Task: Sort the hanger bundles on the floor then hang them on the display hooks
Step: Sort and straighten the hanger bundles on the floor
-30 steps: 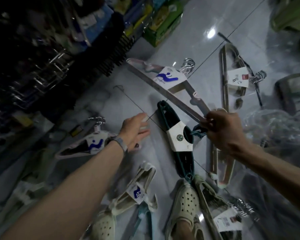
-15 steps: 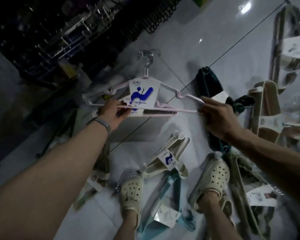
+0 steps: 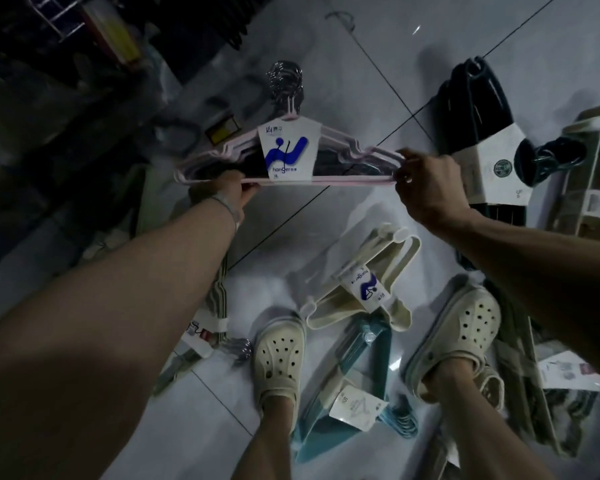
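Observation:
A pink hanger bundle [image 3: 340, 157] with a white and blue label is held level above the floor, metal hooks pointing away from me. My left hand [image 3: 224, 194] grips its lower bar near the left end. My right hand [image 3: 426, 187] pinches its right tip. On the floor lie a cream hanger bundle [image 3: 364, 289], a teal bundle [image 3: 340, 396], a dark green bundle [image 3: 478, 105] and a grey-green bundle [image 3: 201, 337].
My two feet in cream clogs [image 3: 279, 358] stand among the bundles on the white tiled floor [image 3: 378, 64]. Dark wire racks and shelves [image 3: 49, 36] fill the left side. More wrapped bundles [image 3: 568, 375] crowd the right edge.
My left hand picked the pink bundle up from the floor and my right hand left the dark green one and took its other end. The bundle is now closer and level.

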{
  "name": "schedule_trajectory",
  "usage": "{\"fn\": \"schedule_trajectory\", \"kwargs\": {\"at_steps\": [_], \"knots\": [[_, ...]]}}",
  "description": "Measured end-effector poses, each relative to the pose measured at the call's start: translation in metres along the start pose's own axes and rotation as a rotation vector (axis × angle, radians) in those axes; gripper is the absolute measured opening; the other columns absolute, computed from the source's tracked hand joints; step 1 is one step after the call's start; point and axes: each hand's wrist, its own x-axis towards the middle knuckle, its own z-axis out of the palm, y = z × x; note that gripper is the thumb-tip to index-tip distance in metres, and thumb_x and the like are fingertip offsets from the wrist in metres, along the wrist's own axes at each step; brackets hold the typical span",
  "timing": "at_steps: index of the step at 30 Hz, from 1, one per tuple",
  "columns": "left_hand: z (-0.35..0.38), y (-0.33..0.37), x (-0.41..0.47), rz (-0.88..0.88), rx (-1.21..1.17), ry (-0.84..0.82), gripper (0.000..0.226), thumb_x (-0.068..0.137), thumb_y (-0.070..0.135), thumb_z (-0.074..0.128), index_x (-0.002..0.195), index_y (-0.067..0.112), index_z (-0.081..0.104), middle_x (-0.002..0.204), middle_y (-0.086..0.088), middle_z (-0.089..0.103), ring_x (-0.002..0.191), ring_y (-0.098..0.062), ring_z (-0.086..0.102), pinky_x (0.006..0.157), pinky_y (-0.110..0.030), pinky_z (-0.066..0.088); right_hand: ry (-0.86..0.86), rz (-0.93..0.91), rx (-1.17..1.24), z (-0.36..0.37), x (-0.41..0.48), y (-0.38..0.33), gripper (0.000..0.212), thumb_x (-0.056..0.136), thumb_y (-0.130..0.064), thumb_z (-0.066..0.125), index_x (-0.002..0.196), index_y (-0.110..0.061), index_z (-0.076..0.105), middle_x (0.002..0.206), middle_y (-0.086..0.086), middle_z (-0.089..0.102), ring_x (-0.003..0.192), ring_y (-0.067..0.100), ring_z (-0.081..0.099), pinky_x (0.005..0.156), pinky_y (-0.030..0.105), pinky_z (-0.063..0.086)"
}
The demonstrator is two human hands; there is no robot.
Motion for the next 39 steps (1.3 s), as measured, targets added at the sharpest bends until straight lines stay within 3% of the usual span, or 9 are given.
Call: {"fn": "schedule_trajectory", "kwargs": {"at_steps": [5, 7, 12, 16, 19, 22, 28, 33, 39], "knots": [[0.002, -0.003, 0.012, 0.032, -0.003, 0.06, 0.034, 0.103, 0.002, 0.046, 0.135, -0.006, 0.047, 0.135, -0.024, 0.058, 0.097, -0.028, 0.067, 0.046, -0.02, 0.054, 0.018, 0.05, 0.021, 0.006, -0.008, -0.009, 0.02, 0.098, -0.01, 0.064, 0.115, -0.017, 0.072, 0.094, 0.005, 0.076, 0.07, 0.024, 0.068, 0.067, 0.038, 0.061], [0.002, -0.003, 0.008, 0.014, 0.014, 0.047, 0.038, 0.103, 0.002, 0.046, 0.141, -0.005, 0.044, 0.135, -0.024, 0.056, 0.114, -0.032, 0.063, 0.058, -0.02, 0.056, -0.006, 0.092, 0.023, 0.007, -0.007, -0.011, 0.019, 0.098, -0.01, 0.064, 0.113, -0.019, 0.072, 0.093, 0.005, 0.076, 0.07, 0.022, 0.066, 0.065, 0.035, 0.059], [-0.016, 0.006, 0.006, -0.043, 0.143, 0.005, 0.042, 0.101, 0.016, 0.06, 0.14, 0.005, 0.047, 0.124, -0.02, 0.061, 0.1, -0.026, 0.064, 0.082, -0.039, 0.061, -0.106, 0.217, 0.013, 0.005, -0.005, -0.021, 0.02, 0.1, -0.013, 0.062, 0.118, -0.019, 0.069, 0.105, 0.002, 0.07, 0.077, 0.018, 0.059, 0.054, 0.017, 0.035], [-0.026, 0.012, -0.022, -0.051, 0.498, -0.087, 0.046, 0.101, 0.041, 0.055, 0.135, 0.011, 0.051, 0.117, -0.016, 0.063, 0.1, -0.029, 0.067, 0.07, -0.037, 0.06, -0.179, 0.181, -0.077, -0.016, -0.019, -0.034, 0.048, 0.098, -0.019, 0.064, 0.145, -0.023, 0.056, 0.154, 0.004, 0.051, 0.117, 0.028, 0.064, 0.075, 0.034, 0.056], [-0.025, 0.01, -0.053, 0.065, 0.861, -0.115, 0.031, 0.1, 0.037, 0.055, 0.117, 0.013, 0.061, 0.111, -0.01, 0.068, 0.093, -0.024, 0.07, 0.076, -0.038, 0.062, -0.226, 0.161, -0.099, -0.04, -0.034, -0.038, 0.05, 0.099, -0.025, 0.062, 0.148, -0.022, 0.05, 0.153, 0.006, 0.05, 0.121, 0.03, 0.06, 0.077, 0.037, 0.053], [-0.008, 0.008, -0.086, 0.192, 1.236, -0.208, 0.029, 0.086, 0.035, 0.053, 0.092, 0.011, 0.069, 0.099, -0.014, 0.073, 0.092, -0.033, 0.069, 0.085, -0.046, 0.06, -0.27, 0.168, -0.103, -0.061, -0.048, -0.025, 0.047, 0.102, -0.035, 0.056, 0.146, -0.019, 0.053, 0.156, 0.005, 0.049, 0.133, 0.03, 0.053, 0.102, 0.043, 0.049], [0.087, -0.037, -0.142, 0.481, 1.575, -0.3, 0.027, 0.097, 0.022, 0.047, 0.098, 0.008, 0.07, 0.115, -0.022, 0.069, 0.108, -0.04, 0.063, 0.089, -0.037, 0.047, -0.205, 0.229, -0.089, -0.085, -0.061, 0.049, 0.047, 0.103, -0.047, 0.039, 0.133, -0.017, 0.06, 0.137, 0.004, 0.063, 0.125, 0.03, 0.055, 0.102, 0.044, 0.046], [0.22, -0.098, -0.184, 0.639, 1.566, -0.43, 0.036, 0.09, 0.037, 0.057, 0.123, 0.026, 0.066, 0.126, -0.005, 0.069, 0.118, -0.031, 0.061, 0.099, -0.036, 0.049, -0.046, 0.305, -0.099, -0.117, -0.066, 0.171, 0.04, 0.101, -0.045, 0.042, 0.126, -0.021, 0.062, 0.128, 0.001, 0.068, 0.12, 0.028, 0.057, 0.095, 0.042, 0.046], [0.38, -0.169, -0.217, 0.887, 1.627, -0.549, 0.039, 0.089, 0.038, 0.058, 0.126, 0.027, 0.062, 0.124, -0.005, 0.07, 0.113, -0.031, 0.063, 0.087, -0.035, 0.052, 0.024, 0.504, -0.105, -0.144, -0.062, 0.328, 0.034, 0.099, -0.042, 0.046, 0.118, -0.019, 0.063, 0.118, 0.006, 0.07, 0.114, 0.032, 0.059, 0.09, 0.043, 0.046]]}}
